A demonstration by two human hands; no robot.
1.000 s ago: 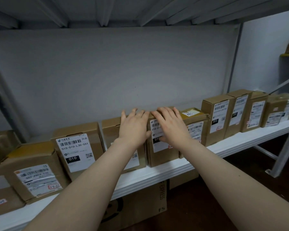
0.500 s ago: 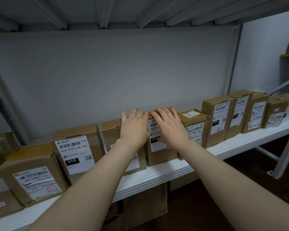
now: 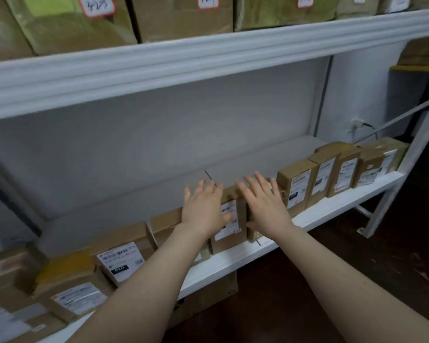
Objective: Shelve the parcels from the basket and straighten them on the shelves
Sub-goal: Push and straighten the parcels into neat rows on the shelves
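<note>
A row of brown cardboard parcels with white labels stands along the front of a white shelf (image 3: 245, 258). My left hand (image 3: 203, 209) lies flat with straight fingers on the front of a middle parcel (image 3: 229, 232), partly covering its label. Flat on the neighbouring parcel (image 3: 252, 235) just to the right is my right hand (image 3: 264, 206), fingers spread. Further left stands a parcel marked 010 (image 3: 120, 258), and several taller parcels (image 3: 295, 184) continue to the right. No basket is in view.
The shelf above (image 3: 208, 60) carries larger taped boxes with red-edged labels (image 3: 183, 16). A cardboard box (image 3: 208, 293) sits on the dark floor under the shelf. A slanted metal upright (image 3: 406, 184) stands at the right end.
The view has tilted up, so the upper shelf and its boxes now show. Both hands shifted slightly right along the row and lie flat with fingers spread wider.
</note>
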